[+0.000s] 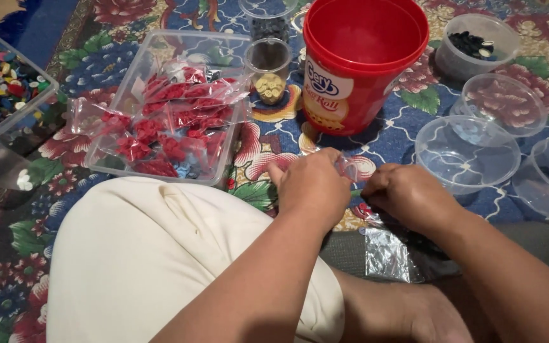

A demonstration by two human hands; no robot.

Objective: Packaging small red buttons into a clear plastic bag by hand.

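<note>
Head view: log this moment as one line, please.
left hand: pinching small clear bag | right hand: on same bag | red bucket: upright behind | tray of red-button packets: left

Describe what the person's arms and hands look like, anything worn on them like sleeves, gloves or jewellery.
Both arms are bare up to the frame edge, with no sleeves showing. The left hand and the right hand wear no gloves, and no ring, watch or bracelet is visible on the backs of the hands or wrists. The fingers are curled away, so their undersides cannot be checked.

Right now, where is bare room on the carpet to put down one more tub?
Bare carpet lies between the tray and the red bucket, ahead of the left hand. Right of the bucket, clear tubs crowd together.
</note>
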